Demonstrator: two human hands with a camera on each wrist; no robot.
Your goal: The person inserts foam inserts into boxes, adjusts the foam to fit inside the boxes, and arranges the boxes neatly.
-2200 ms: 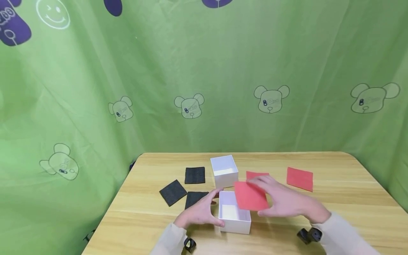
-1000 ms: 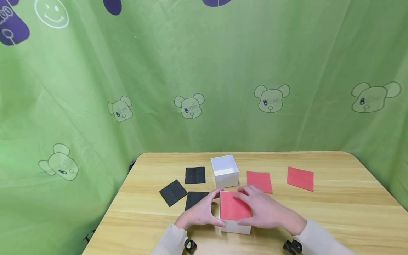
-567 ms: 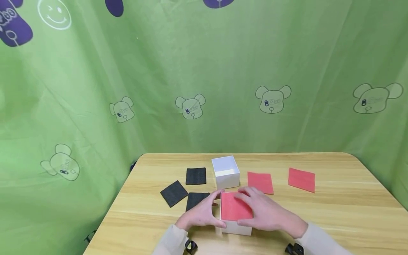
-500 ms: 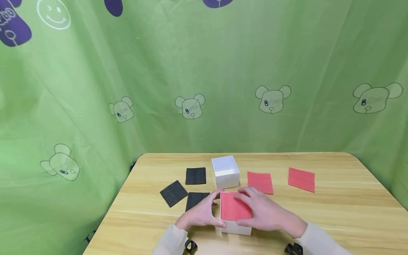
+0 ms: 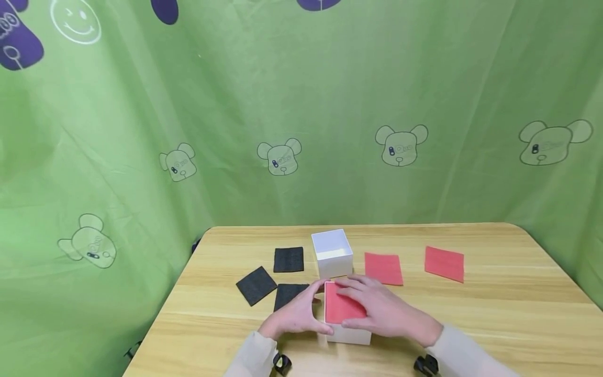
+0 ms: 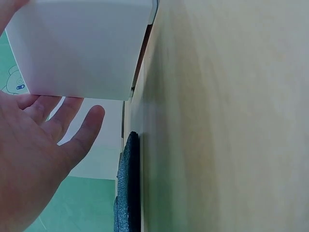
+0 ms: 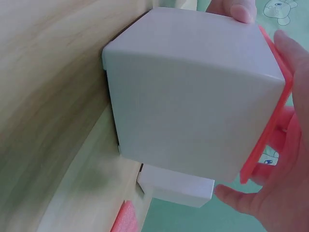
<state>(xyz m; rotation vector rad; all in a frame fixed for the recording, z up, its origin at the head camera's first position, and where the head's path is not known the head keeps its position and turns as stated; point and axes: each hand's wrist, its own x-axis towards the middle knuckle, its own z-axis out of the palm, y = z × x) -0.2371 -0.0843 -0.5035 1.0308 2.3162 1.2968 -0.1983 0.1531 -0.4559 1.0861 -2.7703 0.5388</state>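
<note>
My left hand [image 5: 297, 317] grips a small white box [image 5: 348, 335] from its left side, thumb at the front corner and fingers toward the back. Over the box's opening lies a red felt-like square [image 5: 340, 306]. On top of that square rests my right hand [image 5: 383, 309], its fingers spread toward the back edge and its thumb near the front. The right wrist view has the red square [image 7: 262, 145] edge-on against the box [image 7: 193, 111], slightly overhanging. What the box contains is hidden.
Just behind stands a second white box [image 5: 334, 264], open at the top. Black squares [image 5: 289, 259] lie to the left, one partly behind my left hand. Two more red squares [image 5: 383, 268] lie to the right. A green curtain [image 5: 301, 104] hangs behind the wooden table [image 5: 494, 314].
My right hand has brought the red square down from the right onto the box, then shifted a little further left over it. The left hand has kept its grip.
</note>
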